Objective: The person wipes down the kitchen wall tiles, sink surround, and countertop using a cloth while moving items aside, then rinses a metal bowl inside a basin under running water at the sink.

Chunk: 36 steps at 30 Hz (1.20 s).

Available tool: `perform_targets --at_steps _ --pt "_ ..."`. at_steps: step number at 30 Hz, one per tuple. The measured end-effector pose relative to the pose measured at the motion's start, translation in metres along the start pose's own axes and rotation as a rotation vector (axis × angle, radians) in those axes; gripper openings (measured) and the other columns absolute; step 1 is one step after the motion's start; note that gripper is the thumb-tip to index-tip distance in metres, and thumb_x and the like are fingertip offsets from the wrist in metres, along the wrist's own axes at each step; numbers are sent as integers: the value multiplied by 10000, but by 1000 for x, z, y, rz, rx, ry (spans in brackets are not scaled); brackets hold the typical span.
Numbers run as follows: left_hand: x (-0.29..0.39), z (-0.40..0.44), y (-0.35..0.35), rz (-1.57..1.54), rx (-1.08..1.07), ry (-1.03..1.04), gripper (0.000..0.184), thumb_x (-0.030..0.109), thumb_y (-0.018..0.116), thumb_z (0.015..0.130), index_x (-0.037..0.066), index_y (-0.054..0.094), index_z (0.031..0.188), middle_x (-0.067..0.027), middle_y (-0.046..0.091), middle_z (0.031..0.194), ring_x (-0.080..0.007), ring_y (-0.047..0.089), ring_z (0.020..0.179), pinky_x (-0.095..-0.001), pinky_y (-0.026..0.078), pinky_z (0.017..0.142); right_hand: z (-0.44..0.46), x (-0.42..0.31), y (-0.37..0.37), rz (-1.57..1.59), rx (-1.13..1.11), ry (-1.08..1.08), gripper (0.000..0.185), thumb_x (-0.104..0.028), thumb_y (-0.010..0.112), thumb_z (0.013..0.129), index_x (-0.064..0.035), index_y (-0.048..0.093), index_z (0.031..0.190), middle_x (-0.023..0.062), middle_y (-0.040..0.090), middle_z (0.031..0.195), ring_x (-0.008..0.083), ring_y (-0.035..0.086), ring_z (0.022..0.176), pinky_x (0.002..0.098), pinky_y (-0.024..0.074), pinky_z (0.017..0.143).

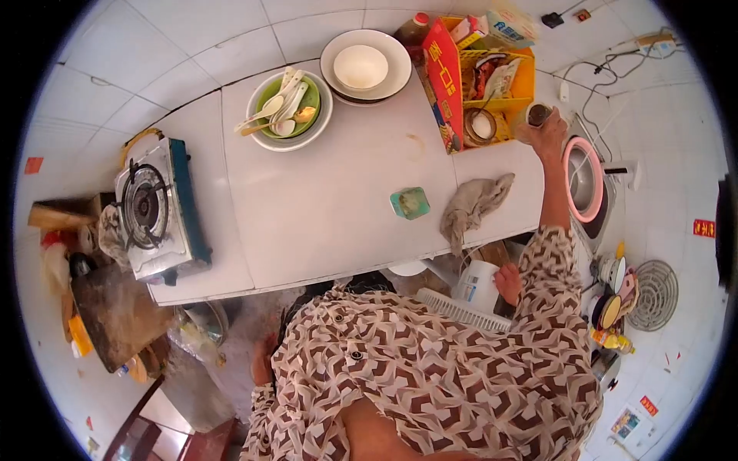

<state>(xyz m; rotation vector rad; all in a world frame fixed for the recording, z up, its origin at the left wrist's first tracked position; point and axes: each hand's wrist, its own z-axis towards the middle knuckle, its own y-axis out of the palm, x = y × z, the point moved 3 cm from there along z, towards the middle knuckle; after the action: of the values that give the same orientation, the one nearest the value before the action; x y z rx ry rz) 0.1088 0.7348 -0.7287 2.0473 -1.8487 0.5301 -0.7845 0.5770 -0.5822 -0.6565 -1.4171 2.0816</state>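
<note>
My right hand [548, 140] reaches to the back right of the counter, its fingers around a jar [527, 123] with a dark round top. The jar is beside a yellow-and-red box [521, 84] filled with packets and small containers. Down at my side hangs my left hand [263, 359], mostly hidden by the sleeve and too unclear to read its fingers. A crumpled grey-brown cloth [475, 206] lies near the counter's front edge. To its left sits a small green container [410, 203].
At left stands a gas stove [150, 203]. Further back are a green bowl [266, 94] with spoons and a white bowl [361, 67] on a plate. A pink basin [570, 184] rests in the sink at right. Below the counter is a white appliance [477, 282].
</note>
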Motion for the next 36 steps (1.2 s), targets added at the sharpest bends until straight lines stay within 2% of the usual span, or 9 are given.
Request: perform_targets --at_steps 9,14,15,21,22,24,28,31,36 --pt "-8 -11 -1 0 40 22 259 195 456 894 -16 580 979 -129 634 925 -254 613 877 -341 482 800 9 14 103 69 -104 12 947 -461 781 583 9 346 1280 291 504 1056 450 507 1010 520 431 846" --pt "-16 -16 -4 3 53 21 258 198 459 896 -14 580 979 -126 633 923 -250 614 875 -338 483 793 0 -17 79 144 -176 133 871 -445 776 598 27 399 1226 275 511 1159 403 511 1083 510 422 862" --pt "-16 -17 -4 9 53 22 258 199 460 897 -14 580 979 -125 633 922 -249 614 875 -337 483 792 -4 -21 81 25 -28 136 750 -417 777 613 6 462 1146 244 530 1176 374 514 1098 472 433 870" --pt "-12 -19 -4 36 52 3 256 202 463 900 -12 579 979 -121 632 919 -244 615 872 -332 485 784 -15 8 108 137 -72 81 838 -408 813 587 -12 455 1233 227 549 1127 364 528 1058 452 434 874" --pt "-11 -18 -3 43 46 -1 256 203 463 900 -11 579 979 -120 632 918 -243 616 872 -331 485 782 -21 2 88 285 -225 88 935 -447 820 549 21 383 1231 268 468 1175 426 433 1114 493 365 944" --pt "-9 -15 1 61 28 -14 256 204 464 901 -11 578 980 -119 632 917 -242 616 871 -330 486 780 -50 30 128 200 197 107 950 -392 835 553 33 367 1261 263 461 1187 420 423 1135 480 377 939" --pt "-3 -18 2 91 29 -30 255 207 467 903 -9 578 980 -116 631 915 -239 617 869 -327 487 774 -86 -10 93 1228 -339 1172 668 -243 700 787 47 351 1277 236 404 1292 351 414 1206 464 478 917" --pt "6 -18 3 102 21 -28 254 209 468 904 -8 578 980 -114 631 913 -236 617 868 -324 488 770 -83 -19 120 1667 -471 1417 326 -128 582 865 28 493 1137 198 527 1173 334 535 1060 522 518 866" --pt "25 -14 8 113 15 -4 253 212 471 907 -6 577 980 -110 630 911 -232 618 866 -320 489 764 -81 -15 126 1587 -511 1211 289 -61 447 897 68 465 1155 259 529 1126 373 598 941 532 558 789"
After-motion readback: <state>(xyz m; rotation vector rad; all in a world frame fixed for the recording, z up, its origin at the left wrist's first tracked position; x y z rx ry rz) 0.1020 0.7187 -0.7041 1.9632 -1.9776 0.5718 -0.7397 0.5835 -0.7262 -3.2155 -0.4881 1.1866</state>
